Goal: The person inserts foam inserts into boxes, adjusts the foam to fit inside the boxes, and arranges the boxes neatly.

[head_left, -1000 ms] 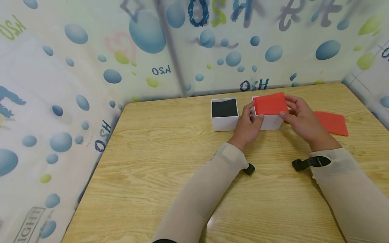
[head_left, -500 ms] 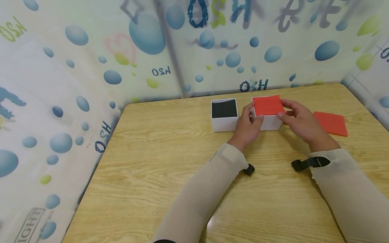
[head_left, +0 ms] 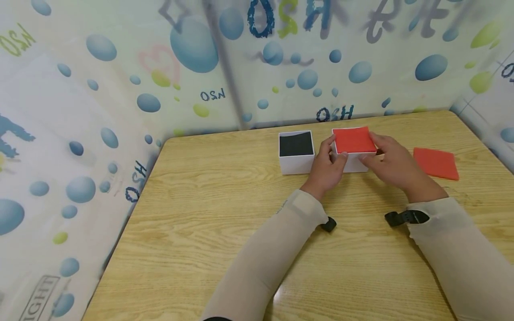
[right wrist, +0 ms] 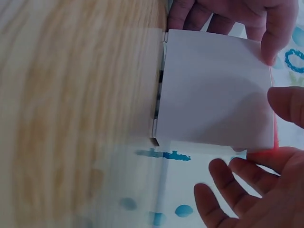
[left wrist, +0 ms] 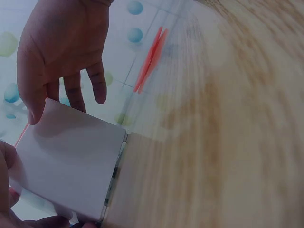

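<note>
An upright white box [head_left: 352, 161] stands near the back of the table, a flat red cloth-like sheet [head_left: 355, 140] covering its top opening. My left hand [head_left: 326, 168] grips the box's left side, thumb on the front and fingers along the side. At the opposite side is my right hand [head_left: 395, 166], its thumb by the front right corner and its index finger at the sheet's right edge. In the right wrist view the other right fingers [right wrist: 232, 192] reach out loosely, apart from the white front face [right wrist: 213, 90]. The box's interior under the sheet is hidden.
A second white box [head_left: 297, 165] with a black sheet [head_left: 296, 144] inside its top stands just left of the left hand. Another red sheet [head_left: 436, 163] lies flat right of the right hand. A patterned wall [head_left: 257, 67] rises behind the wooden table [head_left: 201, 200].
The red sheet's raised right side has come down level with the box's rim. My right hand has lowered with it and its thumb has slid off the sheet to the front corner. My left hand stays.
</note>
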The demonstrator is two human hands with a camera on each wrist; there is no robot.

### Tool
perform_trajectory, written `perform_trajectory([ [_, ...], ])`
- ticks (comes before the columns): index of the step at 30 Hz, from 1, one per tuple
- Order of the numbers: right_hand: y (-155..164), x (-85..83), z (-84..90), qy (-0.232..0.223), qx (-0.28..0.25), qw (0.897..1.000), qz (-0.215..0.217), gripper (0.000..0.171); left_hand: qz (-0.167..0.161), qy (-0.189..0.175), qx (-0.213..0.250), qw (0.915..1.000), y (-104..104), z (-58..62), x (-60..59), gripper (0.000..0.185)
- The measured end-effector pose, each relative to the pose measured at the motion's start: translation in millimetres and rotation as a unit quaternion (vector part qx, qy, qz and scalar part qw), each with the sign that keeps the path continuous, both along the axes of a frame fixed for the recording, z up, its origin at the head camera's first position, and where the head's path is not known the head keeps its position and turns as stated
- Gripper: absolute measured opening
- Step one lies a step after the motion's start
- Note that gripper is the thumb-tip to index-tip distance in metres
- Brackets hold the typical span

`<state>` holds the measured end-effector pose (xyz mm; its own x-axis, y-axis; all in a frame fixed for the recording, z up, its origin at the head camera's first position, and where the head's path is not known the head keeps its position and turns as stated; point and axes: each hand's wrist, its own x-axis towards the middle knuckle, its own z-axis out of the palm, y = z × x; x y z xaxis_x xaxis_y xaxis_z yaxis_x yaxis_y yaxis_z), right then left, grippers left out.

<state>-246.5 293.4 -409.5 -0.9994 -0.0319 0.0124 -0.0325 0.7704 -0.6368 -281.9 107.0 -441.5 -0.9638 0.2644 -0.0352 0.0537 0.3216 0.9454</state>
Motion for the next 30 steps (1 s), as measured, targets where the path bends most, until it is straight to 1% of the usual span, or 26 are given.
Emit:
perform_trajectory([
  [4, -5.7, 0.5, 4.3, 0.022, 0.059, 0.998, 0.014, 0.093, -0.001, -0.002, -0.002, 1.0, -0.2, 0.5, 0.5, 0.06],
  [7, -13.3, 3.0, 10.0, 0.042, 0.102, 0.994, 0.027, 0.093, -0.004, 0.001, -0.002, 1.0, -0.6, 0.7, 0.1, 0.06],
  [9, -19.8, 5.6, 14.1, 0.057, 0.142, 0.987, 0.045, 0.089, -0.007, 0.003, -0.002, 1.0, -0.8, 0.9, -0.3, 0.06],
  [12, -29.6, 9.2, 17.9, 0.078, 0.201, 0.974, 0.075, 0.08, -0.01, 0.002, 0.001, 0.9999, -1.0, 1.4, -0.7, 0.06],
  [15, -36.5, 11.9, 18.4, 0.087, 0.234, 0.964, 0.089, 0.075, -0.011, -0.002, 0.004, 0.9999, -1.4, 1.9, -0.7, 0.059],
  [18, -40.0, 12.9, 17.1, 0.077, 0.248, 0.962, 0.088, 0.074, -0.012, -0.004, 0.008, 0.9999, -1.5, 1.7, -0.7, 0.059],
  [21, -41.0, 12.4, 14.9, 0.068, 0.252, 0.961, 0.087, 0.074, -0.013, -0.002, 0.009, 0.9999, -1.7, 1.2, -0.7, 0.059],
  [30, -42.0, 10.9, 9.6, 0.077, 0.241, 0.963, 0.091, 0.071, -0.014, 0.0, 0.013, 0.9998, -3.0, 0.0, -1.2, 0.059],
])
